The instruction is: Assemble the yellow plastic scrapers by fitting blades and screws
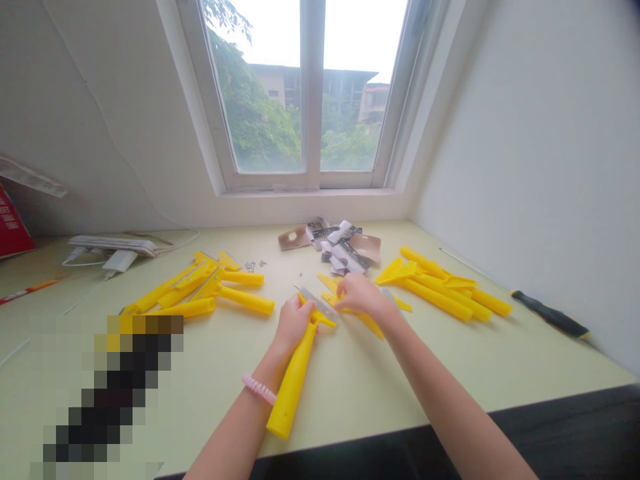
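Observation:
My left hand (295,323) is closed around the head of a yellow scraper (296,380), whose thick handle points down toward the table's front edge. A flat grey metal blade (320,305) lies across the scraper's head. My right hand (364,297) has its fingers bent together at the right end of that blade; whether they pinch it is too small to tell. Under and beside my right hand lie loose yellow plastic pieces (371,325) on the pale table (225,373). A pink coiled band (259,389) is around my left wrist.
Yellow scrapers (200,283) lie at the left, beside small screws (251,267). Cardboard packaging (345,247) is piled near the window. Yellow handles (440,290) and a black-handled screwdriver (550,315) lie at the right. A white power strip (113,245) stands back left.

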Action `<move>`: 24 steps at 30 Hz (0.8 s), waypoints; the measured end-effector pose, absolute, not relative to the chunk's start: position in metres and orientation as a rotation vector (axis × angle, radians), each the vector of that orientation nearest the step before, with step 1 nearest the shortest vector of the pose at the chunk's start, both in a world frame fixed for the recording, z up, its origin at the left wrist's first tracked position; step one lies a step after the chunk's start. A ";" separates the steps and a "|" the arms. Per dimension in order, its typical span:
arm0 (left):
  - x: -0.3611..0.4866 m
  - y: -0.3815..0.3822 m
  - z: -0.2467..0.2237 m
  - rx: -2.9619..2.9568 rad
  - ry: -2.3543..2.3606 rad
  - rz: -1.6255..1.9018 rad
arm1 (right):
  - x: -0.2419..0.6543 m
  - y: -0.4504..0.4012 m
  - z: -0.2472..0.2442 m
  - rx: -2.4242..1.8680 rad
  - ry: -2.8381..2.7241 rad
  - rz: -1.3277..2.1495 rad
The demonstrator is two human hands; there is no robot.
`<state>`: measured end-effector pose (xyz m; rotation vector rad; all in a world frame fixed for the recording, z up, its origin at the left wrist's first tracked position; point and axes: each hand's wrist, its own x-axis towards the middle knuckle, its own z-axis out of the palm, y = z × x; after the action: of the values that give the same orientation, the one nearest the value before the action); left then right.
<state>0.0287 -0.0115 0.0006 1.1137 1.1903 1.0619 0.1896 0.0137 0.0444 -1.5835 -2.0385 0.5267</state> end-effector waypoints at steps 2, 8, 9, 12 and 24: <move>0.028 -0.011 0.000 1.122 1.190 1.067 | 0.190 0.006 0.038 -1.689 -2.047 0.414; 0.028 -0.011 0.003 1.125 1.213 1.080 | 0.193 0.000 0.026 -1.655 -1.877 0.574; 0.028 -0.012 0.003 1.121 1.211 1.080 | 0.195 0.000 0.027 -1.632 -1.827 0.622; 0.029 -0.013 0.005 1.112 1.204 1.079 | 0.200 0.000 0.033 -1.526 -1.634 0.757; 0.029 -0.015 0.005 1.115 1.142 1.077 | 0.174 0.002 0.018 -1.101 -1.553 1.143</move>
<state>0.0287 -0.0145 0.0051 1.1151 1.1419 1.0766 0.1736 0.0018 0.0181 -1.1009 -1.5527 1.1425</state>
